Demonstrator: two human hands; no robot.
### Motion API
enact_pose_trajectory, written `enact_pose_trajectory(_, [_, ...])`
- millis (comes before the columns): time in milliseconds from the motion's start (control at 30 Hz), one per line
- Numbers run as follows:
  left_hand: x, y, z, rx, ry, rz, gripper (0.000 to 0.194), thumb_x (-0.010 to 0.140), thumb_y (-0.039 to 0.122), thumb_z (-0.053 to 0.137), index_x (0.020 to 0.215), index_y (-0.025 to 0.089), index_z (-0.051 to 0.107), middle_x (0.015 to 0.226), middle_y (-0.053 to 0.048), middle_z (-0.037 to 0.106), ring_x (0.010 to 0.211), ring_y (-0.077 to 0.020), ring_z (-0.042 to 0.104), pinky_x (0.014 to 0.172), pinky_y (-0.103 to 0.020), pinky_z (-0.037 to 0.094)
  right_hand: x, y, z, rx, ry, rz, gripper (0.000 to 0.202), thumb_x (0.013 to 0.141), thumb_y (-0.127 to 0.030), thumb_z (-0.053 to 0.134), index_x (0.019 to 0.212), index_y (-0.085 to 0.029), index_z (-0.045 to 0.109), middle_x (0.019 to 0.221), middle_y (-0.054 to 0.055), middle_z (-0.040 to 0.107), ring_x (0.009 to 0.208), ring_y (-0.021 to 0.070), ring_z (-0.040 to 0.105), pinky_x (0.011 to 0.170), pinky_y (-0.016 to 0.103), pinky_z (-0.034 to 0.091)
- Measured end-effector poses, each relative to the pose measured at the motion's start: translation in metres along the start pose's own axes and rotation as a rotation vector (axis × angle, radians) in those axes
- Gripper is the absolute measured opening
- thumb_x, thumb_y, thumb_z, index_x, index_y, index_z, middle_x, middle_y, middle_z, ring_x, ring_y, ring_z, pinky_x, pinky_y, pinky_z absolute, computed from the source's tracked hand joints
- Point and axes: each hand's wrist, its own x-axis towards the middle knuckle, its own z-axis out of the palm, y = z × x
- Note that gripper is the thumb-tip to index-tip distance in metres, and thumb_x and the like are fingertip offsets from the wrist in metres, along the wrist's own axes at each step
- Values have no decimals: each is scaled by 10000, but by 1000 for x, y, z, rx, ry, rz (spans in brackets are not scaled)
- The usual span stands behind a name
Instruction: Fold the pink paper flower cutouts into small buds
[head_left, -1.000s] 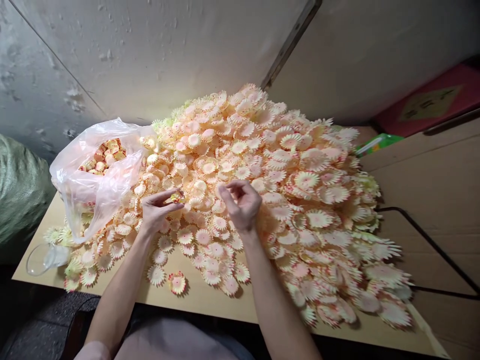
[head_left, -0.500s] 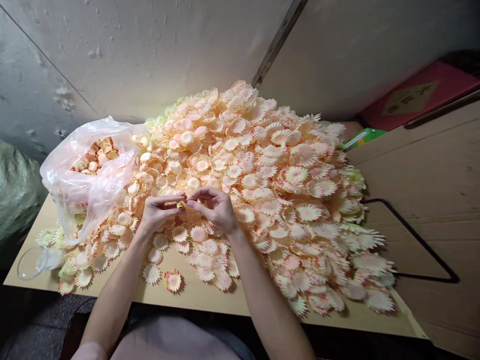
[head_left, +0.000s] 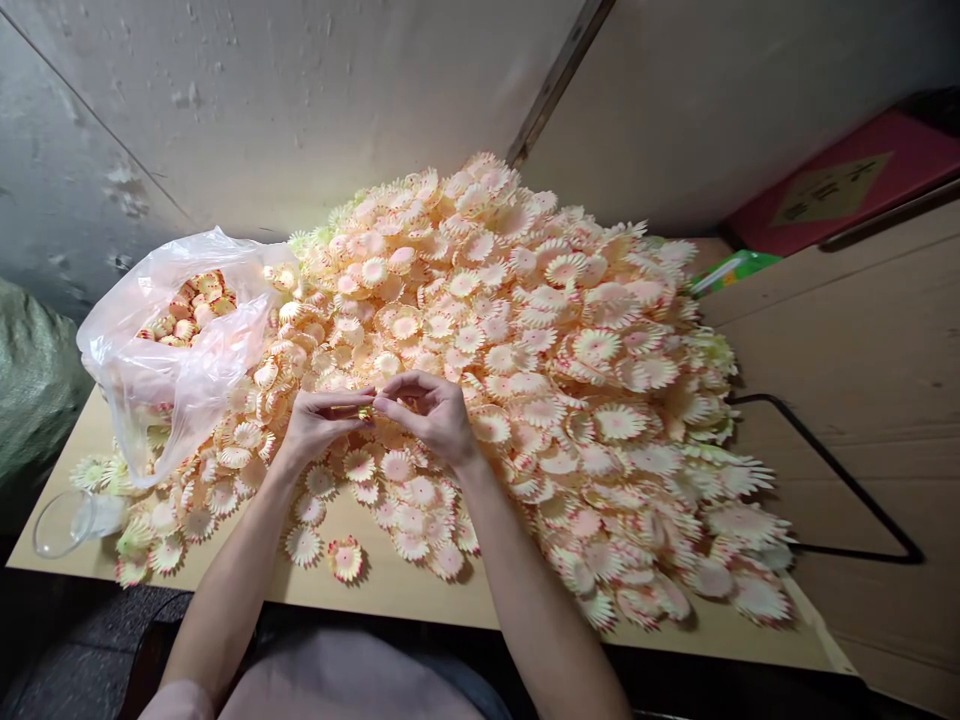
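My left hand [head_left: 319,425] pinches a small yellowish, red-edged flower piece [head_left: 365,412] between thumb and fingers. Touching the same piece from the right, my right hand [head_left: 431,415] has its fingertips closed together at it. Both hands are above the near part of a big heap of pale pink and cream flower pieces [head_left: 469,340]. One flower with redder tips [head_left: 346,560] lies apart from the heap near the front edge of the table [head_left: 420,605]. Fingers partly hide the held piece.
At the left, a translucent plastic bag [head_left: 217,360] holds small curled flower pieces [head_left: 196,308]. A clear round container [head_left: 64,524] sits at the table's left corner. Cardboard [head_left: 862,400], a black bent rod [head_left: 832,460] and a red box [head_left: 855,185] are at right.
The fingertips of both hands have drawn slightly closer together around the small piece. The whole view has shifted a little.
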Motion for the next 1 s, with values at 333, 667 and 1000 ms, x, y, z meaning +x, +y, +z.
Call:
enact_pose_trajectory(333, [1,4,0,99,39,31,337,563,255,870,883,189,787,1043,-118,750,1023,-310,700,825,-394,623,1,10,-2,-23,13,10,208,704,-307,771,796,-175,640,752,12,652,670,128,604,647,267,494])
enact_pose_trajectory(667, [-1,-1,-3,-28,112,-24,369,528,232,892,872,154,785,1065,-138,743,976,-312,710,729,-372,646,6,10,-4,-31,38,-22,196,743,-304,727,810,-180,591,741,-8,590,646,106,530,623,250,446])
enact_pose_trajectory(1000, [-1,2,-2,26,48,5,331,588,226,865,905,175,786,1092,-126,737,992,-296,708,773,-347,634,2,12,-9,-122,-82,-17,109,817,-273,631,814,-195,707,792,28,678,762,169,608,712,305,484])
